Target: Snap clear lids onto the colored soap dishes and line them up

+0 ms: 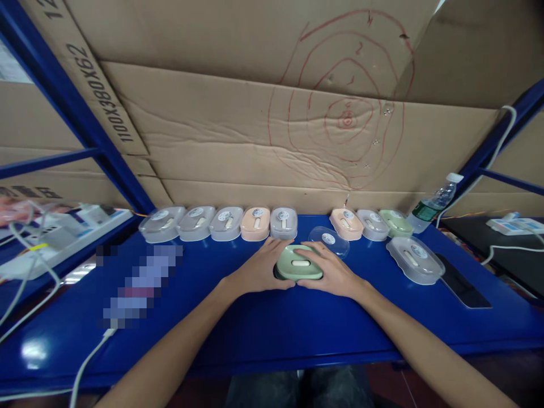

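A pale green rounded plastic box (300, 262) with a short white bar in the middle of its top is between my hands, over the blue table. My left hand (267, 267) is closed around its left side, the thumb at the near edge. On the right side, my right hand (334, 271) grips the same box, fingers over the far edge and thumb in front. A clear lid (329, 241) with a round sticker lies flat behind my right hand. Just beyond my left hand stands a grey box (284, 222) under a clear cover.
Several covered boxes, grey and one peach (255, 223), line the back left. More stand back right, with a grey box (415, 260) overlapping a dark phone (465, 286). A water bottle (433, 204) leans there. A blurred-out device (144, 283) with a white cable lies left.
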### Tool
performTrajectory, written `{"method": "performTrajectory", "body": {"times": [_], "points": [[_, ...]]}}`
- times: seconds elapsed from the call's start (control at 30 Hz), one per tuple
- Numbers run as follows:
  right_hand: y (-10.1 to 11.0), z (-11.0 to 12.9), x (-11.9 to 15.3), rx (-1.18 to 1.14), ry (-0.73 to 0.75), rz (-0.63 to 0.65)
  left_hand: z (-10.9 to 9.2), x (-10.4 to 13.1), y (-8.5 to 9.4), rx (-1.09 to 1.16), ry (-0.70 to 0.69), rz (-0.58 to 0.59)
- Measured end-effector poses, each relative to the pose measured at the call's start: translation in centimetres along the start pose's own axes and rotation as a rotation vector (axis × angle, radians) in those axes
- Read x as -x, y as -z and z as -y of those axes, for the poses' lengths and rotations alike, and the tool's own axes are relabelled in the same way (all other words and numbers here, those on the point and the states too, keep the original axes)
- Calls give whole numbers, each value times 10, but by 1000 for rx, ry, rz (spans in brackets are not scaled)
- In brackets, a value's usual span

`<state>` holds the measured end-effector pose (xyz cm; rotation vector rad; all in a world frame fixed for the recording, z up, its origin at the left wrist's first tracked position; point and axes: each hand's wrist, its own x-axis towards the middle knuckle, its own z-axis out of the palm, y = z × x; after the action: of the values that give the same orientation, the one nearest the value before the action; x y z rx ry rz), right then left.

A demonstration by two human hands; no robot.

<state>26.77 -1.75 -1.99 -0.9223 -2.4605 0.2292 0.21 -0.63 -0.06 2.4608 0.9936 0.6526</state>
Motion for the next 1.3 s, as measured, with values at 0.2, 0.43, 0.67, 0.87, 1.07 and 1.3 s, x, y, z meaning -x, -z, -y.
{"method": "performTrajectory", "body": {"times": [0.2, 0.43, 0.67, 0.87, 1.07, 1.3], "points": [[1, -3, 0, -22, 17, -3, 1, 1, -2, 20, 22, -1], [1, -1, 0, -31, 7, -18, 3, 1, -1, 77, 64, -4], [1, -4, 1, -83, -23, -39, 9, 2, -7, 171, 125, -58], [10, -3, -1, -196, -105, -150, 8, -1, -6, 219, 103, -59], [30, -12, 1, -62, -215, -390, 6, -1, -2, 179, 99, -21], [38, -32, 5, 163, -380, -435, 3, 1, 0, 128, 110, 4]]}}
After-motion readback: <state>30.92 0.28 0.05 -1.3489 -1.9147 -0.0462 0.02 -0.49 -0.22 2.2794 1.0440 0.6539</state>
